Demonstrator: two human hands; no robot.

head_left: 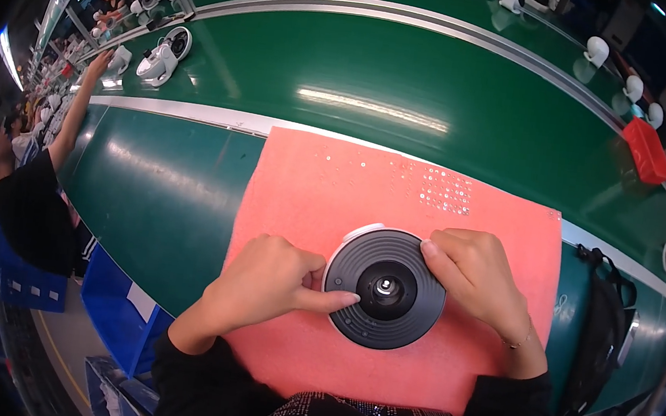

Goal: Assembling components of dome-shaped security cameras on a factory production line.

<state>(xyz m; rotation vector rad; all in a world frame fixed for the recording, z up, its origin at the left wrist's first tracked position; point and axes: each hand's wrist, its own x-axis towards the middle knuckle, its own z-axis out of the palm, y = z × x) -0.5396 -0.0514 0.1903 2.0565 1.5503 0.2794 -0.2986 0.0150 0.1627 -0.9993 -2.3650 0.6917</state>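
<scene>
A round dark-grey part (410, 322) with concentric ridges lies face up between my hands, a sliver of white casing showing at its upper left edge. At its centre is a black recess with a shiny spot in the middle. My left hand (265, 278) grips its left side, thumb lying on the ridged face and fingers curled at the edge. At the upper right rim, my right hand (476, 276) holds it with the thumb on top; the other fingers are partly hidden. Underneath is a salmon-pink cloth (302, 197), with small shiny round pieces (446, 191) in rows near its far edge.
Beyond the workbench (165, 182) runs a green conveyor belt (324, 61) carrying a white device (159, 64) at far left. A red bin (647, 152) is at far right. A black bag (600, 333) lies right of the cloth. Blue bins (115, 307) and a co-worker (29, 200) are to the left.
</scene>
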